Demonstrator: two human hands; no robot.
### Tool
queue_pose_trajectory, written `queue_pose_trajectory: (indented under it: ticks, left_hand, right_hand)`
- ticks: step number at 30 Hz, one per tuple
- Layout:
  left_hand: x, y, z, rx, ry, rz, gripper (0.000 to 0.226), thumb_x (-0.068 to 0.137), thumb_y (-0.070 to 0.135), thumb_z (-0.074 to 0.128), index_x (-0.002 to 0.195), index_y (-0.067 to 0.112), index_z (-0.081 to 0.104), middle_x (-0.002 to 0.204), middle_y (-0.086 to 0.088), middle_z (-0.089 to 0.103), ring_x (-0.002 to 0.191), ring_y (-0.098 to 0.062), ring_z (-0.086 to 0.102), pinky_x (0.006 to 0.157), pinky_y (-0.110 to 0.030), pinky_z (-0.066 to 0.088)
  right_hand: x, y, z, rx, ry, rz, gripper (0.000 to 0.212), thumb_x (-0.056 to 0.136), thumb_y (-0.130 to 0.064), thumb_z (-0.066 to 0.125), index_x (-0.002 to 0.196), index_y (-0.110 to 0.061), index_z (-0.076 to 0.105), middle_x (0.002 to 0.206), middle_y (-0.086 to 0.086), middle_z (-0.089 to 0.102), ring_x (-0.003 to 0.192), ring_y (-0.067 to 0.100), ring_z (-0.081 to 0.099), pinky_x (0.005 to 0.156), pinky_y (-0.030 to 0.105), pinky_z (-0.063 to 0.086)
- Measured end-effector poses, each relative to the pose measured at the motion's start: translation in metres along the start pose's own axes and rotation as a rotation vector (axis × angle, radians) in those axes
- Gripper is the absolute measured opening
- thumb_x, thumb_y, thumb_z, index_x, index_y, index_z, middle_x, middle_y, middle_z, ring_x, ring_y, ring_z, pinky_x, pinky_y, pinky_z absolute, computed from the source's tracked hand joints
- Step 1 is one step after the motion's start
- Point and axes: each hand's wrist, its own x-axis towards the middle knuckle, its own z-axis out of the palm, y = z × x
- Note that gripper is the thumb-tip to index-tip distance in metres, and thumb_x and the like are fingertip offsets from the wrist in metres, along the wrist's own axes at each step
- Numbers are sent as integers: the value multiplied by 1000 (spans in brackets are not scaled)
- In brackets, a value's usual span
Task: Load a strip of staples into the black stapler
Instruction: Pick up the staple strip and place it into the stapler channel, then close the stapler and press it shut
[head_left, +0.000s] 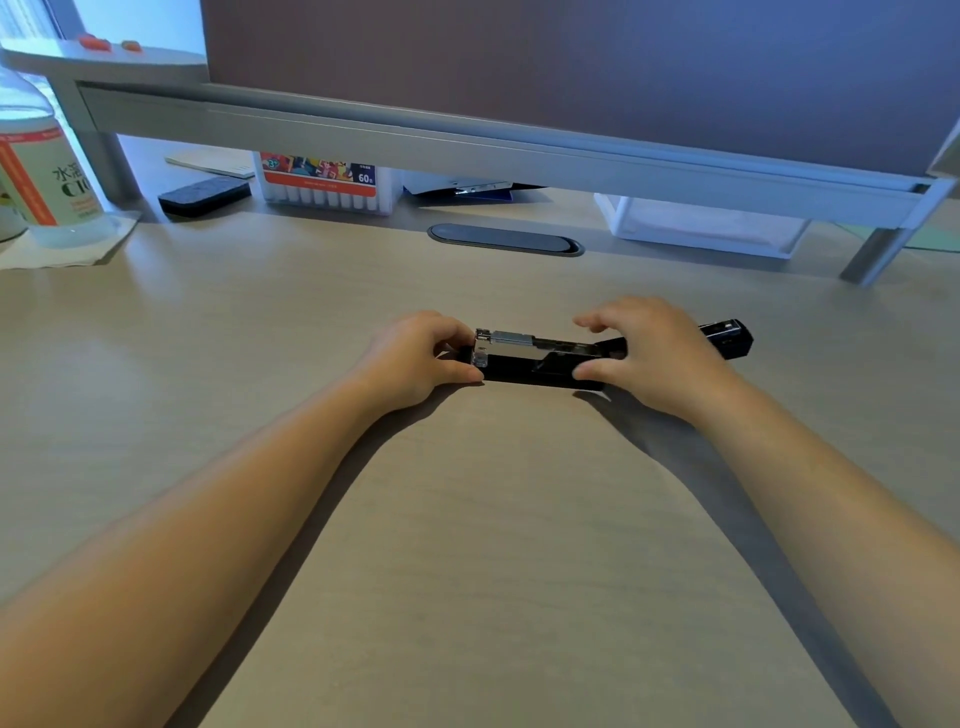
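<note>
Since the black stapler (545, 364) lies on the desk (467, 545) swung fully open, its lid arm stretched out flat to the right and its metal magazine channel (511, 345) exposed on top, the opening step looks done; whether a staple strip already sits in the channel is too small to tell, and no loose strip shows. The left hand (415, 358) pinches the stapler's front end between thumb and fingers, while the right hand (649, 353) is at the hinge, thumb against the near side and fingers spread loosely above.
</note>
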Motion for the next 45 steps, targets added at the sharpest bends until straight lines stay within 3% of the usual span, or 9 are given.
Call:
queue_pose_trajectory:
  ticks: [4, 8, 16, 21, 26, 32, 36, 40, 45]
  left_hand:
    - [-3, 3, 0, 1, 2, -13, 30, 76, 20, 62, 105, 15, 59, 101, -3, 55, 93, -18, 46, 84, -33, 39]
    - [-5, 7, 0, -15, 4, -21, 30, 76, 17, 62, 106, 12, 60, 107, -10, 58, 91, -18, 45, 81, -31, 37]
    - [-6, 12, 1, -22, 10, -30, 31, 78, 14, 61, 108, 10, 59, 98, -1, 50, 91, -17, 44, 81, -30, 35]
    - [-5, 10, 2, -31, 20, -28, 29, 77, 14, 61, 106, 11, 60, 97, 0, 51, 91, -17, 44, 81, -30, 35]
    - [-4, 8, 3, -49, 26, -29, 28, 76, 15, 62, 104, 12, 61, 95, 0, 51, 90, -17, 45, 80, -30, 35]
    - [-3, 7, 2, -63, 31, -32, 27, 76, 16, 63, 103, 13, 61, 95, 1, 51, 90, -17, 46, 79, -30, 35]
    - [-4, 6, 2, -62, 20, -24, 27, 76, 17, 63, 103, 13, 61, 96, 0, 51, 90, -18, 46, 80, -30, 36]
    - [-3, 5, 2, -59, 23, -24, 28, 76, 17, 63, 103, 13, 62, 96, 0, 51, 91, -18, 46, 81, -31, 38]
    - [-2, 4, 2, -41, 20, -18, 30, 75, 19, 64, 105, 14, 61, 97, 0, 51, 92, -17, 47, 83, -32, 39]
  right_hand:
    - [-16, 25, -8, -313, 28, 165, 54, 74, -40, 62, 122, -19, 47, 126, 10, 54, 120, 32, 38, 105, 45, 23]
    - [-25, 40, -11, -253, 64, 289, 46, 76, -37, 62, 117, -21, 50, 124, 10, 52, 119, 33, 36, 107, 50, 23]
    - [-29, 46, -17, 279, 216, 299, 53, 65, -13, 74, 113, -13, 54, 118, 15, 45, 111, 25, 44, 87, 21, 29]
    - [-32, 45, -15, 829, 416, 430, 60, 63, 0, 73, 114, -14, 44, 97, 1, 51, 97, 20, 51, 82, 27, 44]
    - [-16, 30, -10, 1343, 349, 395, 27, 73, 9, 58, 79, -16, 51, 81, 2, 56, 81, 19, 61, 79, 34, 52]
    - [-1, 8, -7, 1161, 320, 244, 34, 79, 3, 56, 86, -29, 48, 91, 0, 56, 95, 25, 57, 87, 40, 51]
    - [6, -10, -6, 864, 277, 99, 38, 80, -2, 57, 114, -16, 49, 109, 6, 53, 98, 21, 52, 69, 14, 51]
    - [12, -18, -6, 754, 212, 66, 43, 80, -2, 57, 120, -15, 48, 108, 6, 49, 97, 22, 51, 78, 32, 49]
    - [17, -26, -2, 609, 125, -3, 45, 79, -3, 58, 120, -19, 49, 105, 1, 47, 88, 16, 48, 68, 21, 42]
